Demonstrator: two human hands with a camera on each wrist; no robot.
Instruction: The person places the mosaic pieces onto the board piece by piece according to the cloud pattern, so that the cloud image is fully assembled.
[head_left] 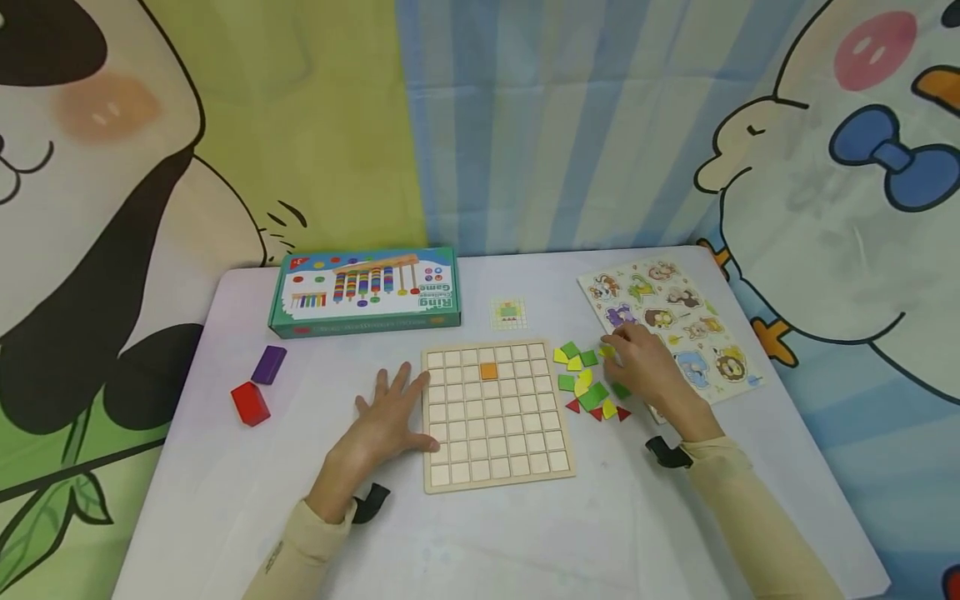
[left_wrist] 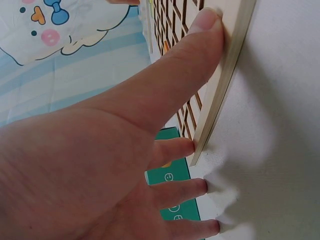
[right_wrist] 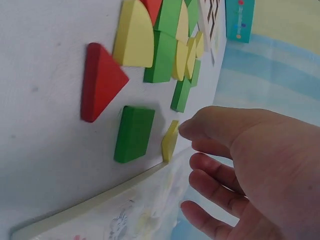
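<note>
My left hand (head_left: 384, 418) lies at the left edge of a wooden grid board (head_left: 499, 481), fingers spread. In the left wrist view its thumb rests on the board's rim (left_wrist: 227, 65), and other fingertips touch the table. One orange square (head_left: 489, 371) sits in an upper cell of the grid. My right hand (head_left: 651, 367) is over the pile of small green, yellow and red pieces right of the board. In the right wrist view its thumb is right beside a yellow piece (right_wrist: 170, 142), its fingers loosely bent. Nearby lie a green block (right_wrist: 135, 134) and a red triangle (right_wrist: 101, 82).
A small pattern card (head_left: 509, 314) lies behind the grid board. At the back left is a green game box (head_left: 365, 292); a purple block (head_left: 268, 364) and a red block (head_left: 250, 403) lie at the left. An animal-picture board (head_left: 723, 367) extends under the right hand.
</note>
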